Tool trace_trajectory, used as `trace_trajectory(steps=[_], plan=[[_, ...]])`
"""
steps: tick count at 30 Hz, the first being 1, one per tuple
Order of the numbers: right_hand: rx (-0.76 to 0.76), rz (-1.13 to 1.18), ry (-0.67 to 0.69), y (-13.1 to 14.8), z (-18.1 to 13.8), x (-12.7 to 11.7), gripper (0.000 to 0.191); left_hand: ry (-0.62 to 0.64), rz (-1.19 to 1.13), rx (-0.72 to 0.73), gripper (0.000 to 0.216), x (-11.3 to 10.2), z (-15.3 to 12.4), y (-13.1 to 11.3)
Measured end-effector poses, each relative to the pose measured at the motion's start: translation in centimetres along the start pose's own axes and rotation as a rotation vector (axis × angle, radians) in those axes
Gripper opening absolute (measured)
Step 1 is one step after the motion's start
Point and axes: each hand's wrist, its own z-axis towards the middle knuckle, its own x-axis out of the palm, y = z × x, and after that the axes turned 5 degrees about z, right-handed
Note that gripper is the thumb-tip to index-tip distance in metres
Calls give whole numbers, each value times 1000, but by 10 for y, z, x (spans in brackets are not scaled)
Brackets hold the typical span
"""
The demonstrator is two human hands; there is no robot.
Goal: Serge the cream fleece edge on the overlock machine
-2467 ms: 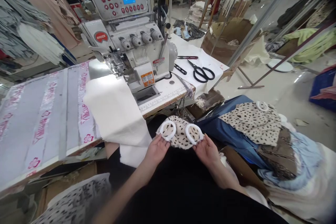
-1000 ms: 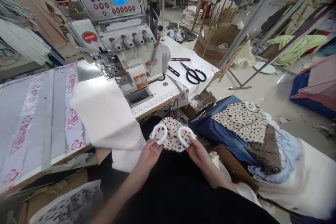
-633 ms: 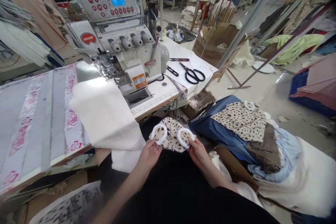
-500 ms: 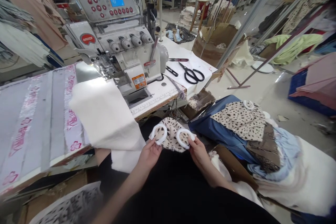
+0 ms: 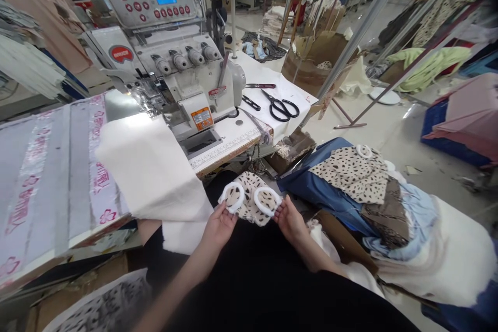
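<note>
A small cream fabric piece with dark spots (image 5: 249, 196) and two white ring-shaped trims is stretched between my hands, above my dark-clothed lap. My left hand (image 5: 221, 225) pinches its left edge beside one white ring (image 5: 234, 197). At the other side my right hand (image 5: 290, 219) grips the right edge by the second white ring (image 5: 267, 201), thumb on top. White cloth (image 5: 155, 171) drapes off the table edge to the left of my left hand.
Ahead stands an overlock sewing machine (image 5: 182, 72) with a lit display. Black scissors (image 5: 280, 106) and thread snips (image 5: 251, 102) lie right of it. A pile with spotted fabric (image 5: 352, 174) is on my right. A metal pole (image 5: 361, 26) slants behind it.
The spotted piece is spread a little flatter, and its right ring has turned. My right hand's fingers have shifted along the edge. The view has moved slightly.
</note>
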Motion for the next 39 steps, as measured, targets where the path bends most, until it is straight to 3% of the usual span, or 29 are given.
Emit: trace_trajectory(steps=[8, 16, 20, 28, 35, 39], plan=[[10, -27, -32, 0, 4, -1, 43, 6, -5, -8, 13, 4, 0, -1], [-14, -106, -154, -8, 11, -15, 27, -14, -30, -4, 12, 5, -3, -2], [-141, -189, -212, -11, 16, -24, 20, -44, -42, -3, 11, 5, -3, -2], [-438, -450, -297, -13, 24, -36, 37, -34, -33, 5, 12, 2, -1, -2], [-614, -675, -200, -15, 20, -35, 41, -55, -28, 6, 11, 2, -4, -2], [-714, -783, -93, -15, 9, -23, 33, -59, -28, 13, 13, 1, -5, -2]])
